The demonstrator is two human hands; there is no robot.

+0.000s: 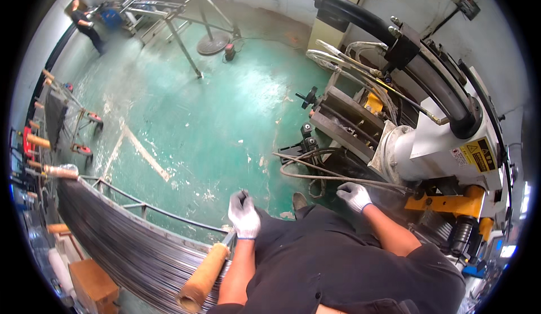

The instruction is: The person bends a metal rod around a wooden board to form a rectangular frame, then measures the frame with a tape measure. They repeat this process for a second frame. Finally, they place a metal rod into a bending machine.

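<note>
My left hand, in a white knit glove, is in front of my body near the end of a rack of long dark metal rods. Its fingers are curled together, and whatever they may hold is too small to make out. A cardboard tube lies over the rods beside my left forearm. My right hand, gloved the same way, hovers at the near side of the machine with fingers loosely extended and nothing visible in them. A beige hose runs just beyond it.
On the right stands a large machine with a thick black arm and a yellow bracket. A metal frame is at the back, near a round base plate. Another person is far left. A cardboard box sits lower left.
</note>
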